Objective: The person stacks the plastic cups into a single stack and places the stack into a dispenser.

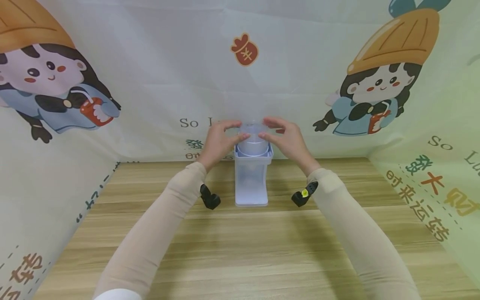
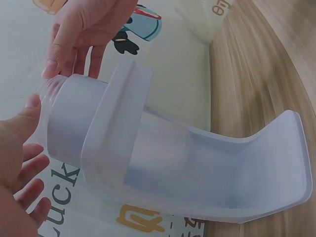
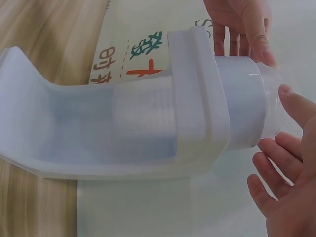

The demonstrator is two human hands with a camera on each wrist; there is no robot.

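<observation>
A white plastic cup dispenser [image 1: 251, 183] stands upright at the back of the table, with an open front and a flat foot. From its square top rises a round white collar [image 3: 240, 102]. Clear ridged plastic cups [image 2: 45, 106] show above the collar; whether one or several are stacked there I cannot tell. My left hand [image 1: 222, 139] holds the clear plastic from the left, thumb in front and fingers behind. Opposite it, my right hand [image 1: 286, 139] holds the same clear plastic from the right, its thumb [image 3: 295, 104] at the rim. The lower part of the cups is hidden inside the collar.
A printed cloth wall [image 1: 161, 79] stands close behind the dispenser, with further cloth at both sides. Wood-grain tabletop [image 1: 240, 254] stretches in front. A black wrist camera [image 1: 210, 198] hangs by the left wrist, another black camera [image 1: 300, 199] by the right.
</observation>
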